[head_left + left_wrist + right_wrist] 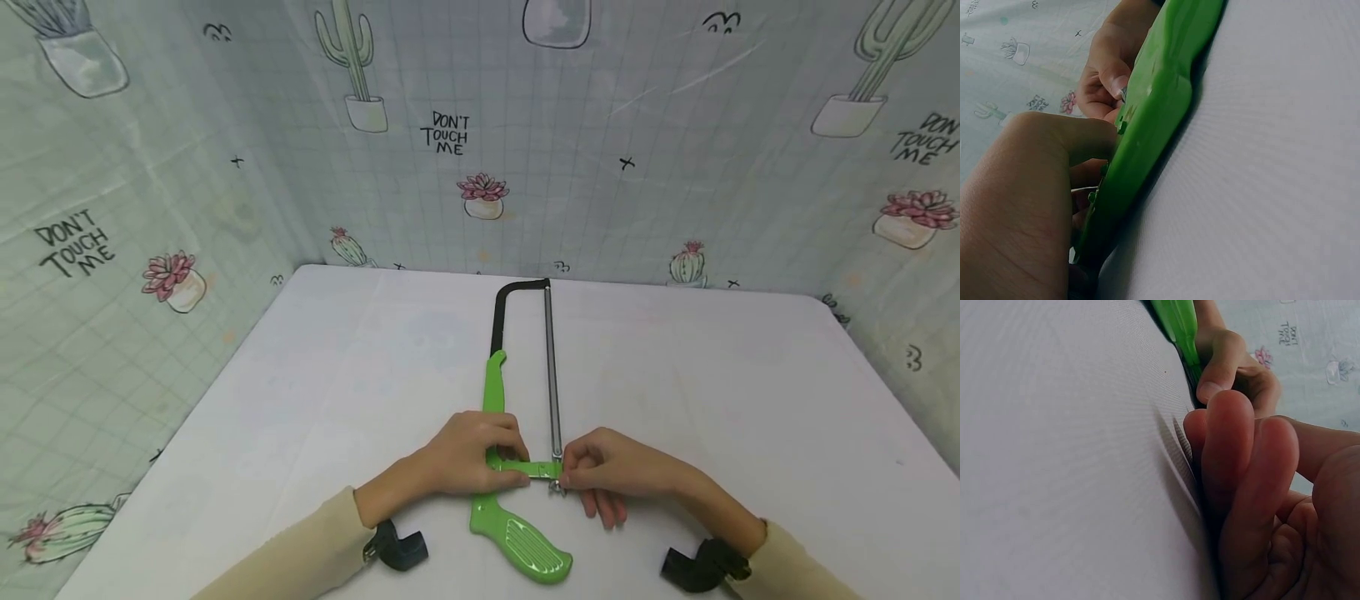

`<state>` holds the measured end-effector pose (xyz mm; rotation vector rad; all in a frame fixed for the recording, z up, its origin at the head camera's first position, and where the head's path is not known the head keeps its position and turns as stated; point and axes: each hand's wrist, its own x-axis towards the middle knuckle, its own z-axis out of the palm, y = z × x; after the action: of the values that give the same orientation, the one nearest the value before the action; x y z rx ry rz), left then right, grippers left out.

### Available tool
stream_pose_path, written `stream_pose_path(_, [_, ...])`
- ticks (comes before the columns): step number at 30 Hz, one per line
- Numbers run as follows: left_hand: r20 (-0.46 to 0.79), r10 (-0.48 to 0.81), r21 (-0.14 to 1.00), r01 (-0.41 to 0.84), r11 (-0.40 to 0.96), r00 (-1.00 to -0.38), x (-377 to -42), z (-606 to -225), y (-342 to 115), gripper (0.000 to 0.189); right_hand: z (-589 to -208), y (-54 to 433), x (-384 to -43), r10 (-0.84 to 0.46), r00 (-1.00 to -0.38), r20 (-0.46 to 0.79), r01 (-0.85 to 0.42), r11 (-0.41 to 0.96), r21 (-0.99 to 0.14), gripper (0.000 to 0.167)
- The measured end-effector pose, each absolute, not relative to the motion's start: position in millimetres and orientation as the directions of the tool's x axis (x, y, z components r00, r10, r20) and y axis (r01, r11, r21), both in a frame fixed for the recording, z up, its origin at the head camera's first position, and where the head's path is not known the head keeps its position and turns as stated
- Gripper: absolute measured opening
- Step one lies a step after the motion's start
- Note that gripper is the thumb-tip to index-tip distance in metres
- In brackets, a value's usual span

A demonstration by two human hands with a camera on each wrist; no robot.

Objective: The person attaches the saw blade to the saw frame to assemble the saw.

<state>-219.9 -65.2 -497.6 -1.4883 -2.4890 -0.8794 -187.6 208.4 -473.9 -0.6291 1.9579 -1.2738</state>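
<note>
A hacksaw point(493, 387) with a green handle and a black front bow lies flat, its handle toward me. Its grey blade point(552, 367) runs along the right side. My left hand point(472, 454) grips the green frame at the crosspiece, thumb on the near side and fingers on the far side. At the crosspiece's right end sits a small metal wing nut point(556, 487), which my right hand point(618, 467) pinches between thumb and index finger. In the right wrist view the curled fingers point(1229, 444) of this hand hide the nut. The green handle point(1154, 119) fills the middle of the left wrist view.
The saw lies on a white table point(712, 375) with rounded far corners. A printed cloth point(570, 167) with cactus drawings hangs behind it and along both sides. Black wrist mounts point(401, 547) sit on both forearms, close over the tabletop.
</note>
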Motion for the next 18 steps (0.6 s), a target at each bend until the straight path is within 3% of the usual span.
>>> stream_pose_path(18, [0.371, 0.768, 0.430, 0.829, 0.357, -0.523, -215.0, -494.1, -64.6, 0.016, -474.0, 208.4, -185.1, -0.727, -0.624, -0.288, -0.022, 0.385, -0.923, 0.014])
